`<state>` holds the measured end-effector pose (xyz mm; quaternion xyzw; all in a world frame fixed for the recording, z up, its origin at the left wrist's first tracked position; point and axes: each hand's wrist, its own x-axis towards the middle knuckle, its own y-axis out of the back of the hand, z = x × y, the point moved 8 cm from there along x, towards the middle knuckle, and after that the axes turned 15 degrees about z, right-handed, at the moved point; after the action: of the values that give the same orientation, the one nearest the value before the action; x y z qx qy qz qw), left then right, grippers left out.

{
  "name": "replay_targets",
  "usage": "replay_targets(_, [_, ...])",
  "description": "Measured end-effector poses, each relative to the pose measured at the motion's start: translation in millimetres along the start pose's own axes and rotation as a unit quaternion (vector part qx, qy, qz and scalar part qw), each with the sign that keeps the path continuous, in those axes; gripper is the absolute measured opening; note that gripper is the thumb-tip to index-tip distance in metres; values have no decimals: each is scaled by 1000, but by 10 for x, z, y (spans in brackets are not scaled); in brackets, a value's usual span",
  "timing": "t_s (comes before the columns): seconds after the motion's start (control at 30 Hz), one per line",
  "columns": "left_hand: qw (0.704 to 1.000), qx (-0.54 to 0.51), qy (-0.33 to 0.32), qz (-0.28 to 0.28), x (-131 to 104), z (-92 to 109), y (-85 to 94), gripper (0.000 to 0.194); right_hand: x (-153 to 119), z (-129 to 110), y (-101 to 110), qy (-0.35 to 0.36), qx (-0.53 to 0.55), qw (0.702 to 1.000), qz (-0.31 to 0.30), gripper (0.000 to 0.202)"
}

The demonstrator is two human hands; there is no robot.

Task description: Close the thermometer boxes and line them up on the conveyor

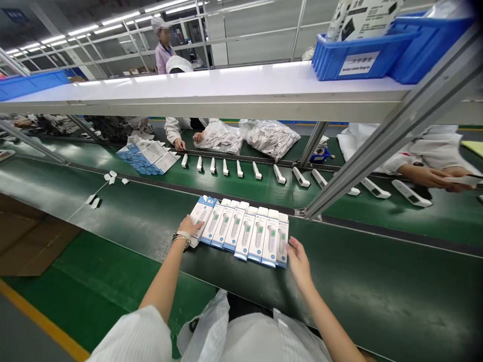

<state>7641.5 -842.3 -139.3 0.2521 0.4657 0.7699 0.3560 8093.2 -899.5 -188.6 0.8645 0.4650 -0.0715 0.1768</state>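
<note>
Slim cartons (246, 233) of smooth, printed cardboard lie in a tight row on the dark green belt (358, 286) in front of the person, between the two hands. Each is a long, narrow rectangle, mostly white, with a picture of a handheld device with a green screen on its upward face. Their long axes run away from the person; those toward the left lean with their far ends to the right, while those at the right end lie closer to straight ahead. White flaps stick out at most far ends, and blue edging shows at the near ends. On the leftmost carton (198, 213), blue shows at the far end instead.

The left hand (190, 227) lies over that carton, fingers spread on its face; whether its grip closes around the sides, I cannot tell. The right hand (299, 256) has a loose, partly curled grip, fingertips at the outer side of the last carton.

Beyond a dark rail, white, elongated handheld devices (279, 174) with dark tips line a second green belt, near a loose heap of blue-and-white cardboard (147, 157) and crinkled clear plastic bags (269, 138).
</note>
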Motion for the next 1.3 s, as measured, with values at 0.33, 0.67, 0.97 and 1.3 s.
replay_targets(0.33, [1000,15,20,-3,228,-287,-138,40,-29,-219,125,-1,17,999,48,57])
replay_targets(0.67, [985,-140,91,52,206,-91,442,29,-128,-512,4,16,39,999,25,49])
replay_targets(0.97, [777,-517,53,-356,-1565,1385,339,32,-1268,-1433,-867,14,251,839,-482,93])
replay_targets(1.3, [781,-410,-185,-433,-2148,1858,339,84,-1026,-1334,-497,75,186,922,-331,76])
